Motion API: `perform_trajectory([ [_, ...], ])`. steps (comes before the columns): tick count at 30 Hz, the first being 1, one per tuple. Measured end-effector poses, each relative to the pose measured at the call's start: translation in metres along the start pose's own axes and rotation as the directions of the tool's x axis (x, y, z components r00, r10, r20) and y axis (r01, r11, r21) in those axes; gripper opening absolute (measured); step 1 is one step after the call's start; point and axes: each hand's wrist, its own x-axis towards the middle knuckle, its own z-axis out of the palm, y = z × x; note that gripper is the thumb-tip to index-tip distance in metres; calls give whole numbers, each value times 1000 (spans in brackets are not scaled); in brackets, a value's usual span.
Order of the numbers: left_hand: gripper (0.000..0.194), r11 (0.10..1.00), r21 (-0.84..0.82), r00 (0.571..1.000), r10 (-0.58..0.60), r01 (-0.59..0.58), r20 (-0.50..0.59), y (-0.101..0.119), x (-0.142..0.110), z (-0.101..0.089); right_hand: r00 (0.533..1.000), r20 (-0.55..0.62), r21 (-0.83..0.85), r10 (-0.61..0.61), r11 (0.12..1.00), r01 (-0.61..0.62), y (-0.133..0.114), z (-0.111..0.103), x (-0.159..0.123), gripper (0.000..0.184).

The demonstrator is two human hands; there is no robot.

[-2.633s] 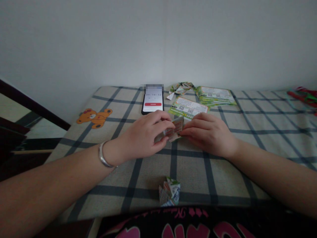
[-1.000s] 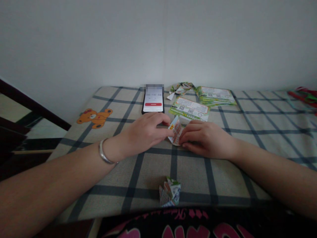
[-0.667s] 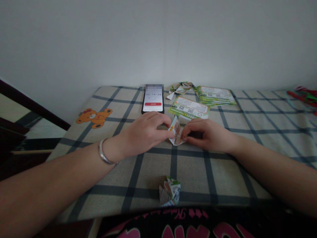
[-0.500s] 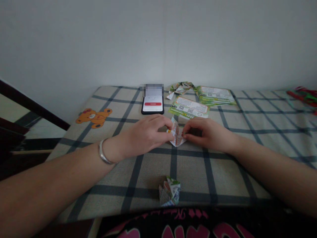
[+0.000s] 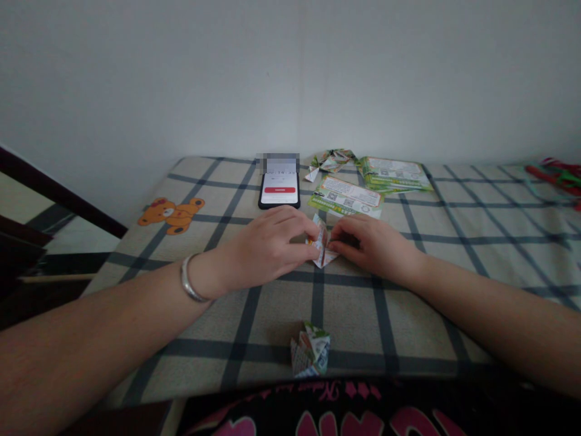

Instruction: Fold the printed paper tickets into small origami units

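Between my hands, a small piece of printed paper (image 5: 321,257) stands partly folded, white with orange and red print. My left hand (image 5: 276,245) pinches its left side between thumb and fingers; a silver bangle circles that wrist. My right hand (image 5: 370,247) has thumb and fingertips closed on the paper's right part. The fingertips cover some of the creases. Nearer to me, a folded paper piece (image 5: 311,350) with green and white print rests by the table's front edge.
A phone (image 5: 280,191) with a lit screen lies beyond my left hand. One green flyer (image 5: 347,197), a stack of flyers (image 5: 394,174) and several folded paper pieces (image 5: 333,160) lie near the wall. A bear picture (image 5: 171,215) is at left, red and green items (image 5: 556,178) far right.
My right hand has shifted slightly left, closer to my left hand, and the paper's right part has moved inward with it. My left hand stays nearly still.
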Motion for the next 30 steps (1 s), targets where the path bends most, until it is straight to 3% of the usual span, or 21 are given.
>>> perform_trajectory([
  [11,15,999,17,996,-47,45,80,6,-1,-2,1000,15,5,-19,1000,19,2,1,2,9],
  [23,23,994,93,986,47,-62,157,8,-5,3,999,9,-2,-48,999,48,3,1,2,11],
  [27,22,996,90,983,2,-19,186,11,-2,1,999,-31,-17,-36,999,36,4,1,1,11],
  [30,24,998,63,980,-16,3,200,12,-1,-1,996,-15,-9,-93,996,93,5,-2,0,12],
])
